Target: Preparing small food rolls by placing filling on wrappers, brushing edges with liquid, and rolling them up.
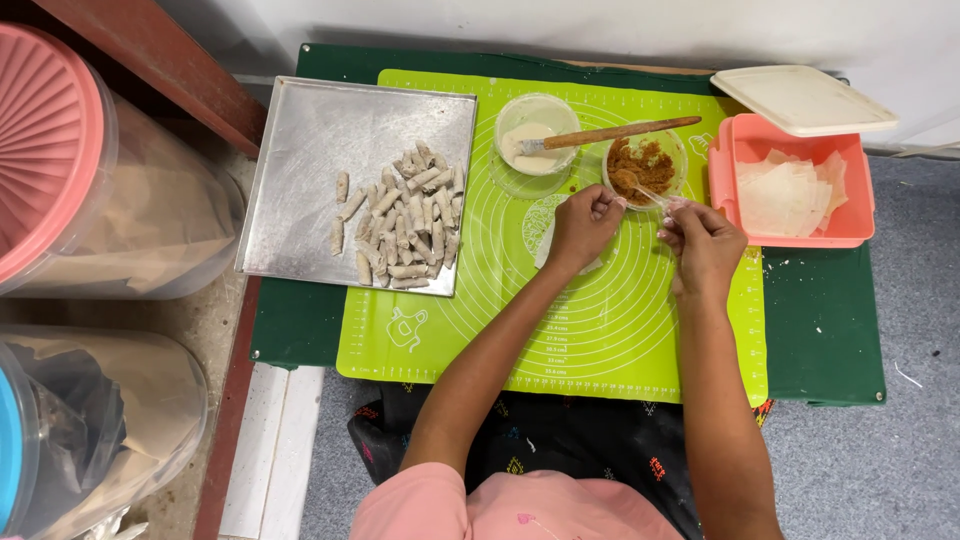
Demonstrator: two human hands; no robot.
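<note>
right hand (703, 243) fingers pinch spoon (640, 189), left hand (585, 225) curled

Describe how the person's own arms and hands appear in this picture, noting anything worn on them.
Both arms are bare from above the elbow down. The left hand and right hand wear no gloves, and no rings, watch or bracelets can be made out. A pink top with short sleeves covers the shoulders.
</note>
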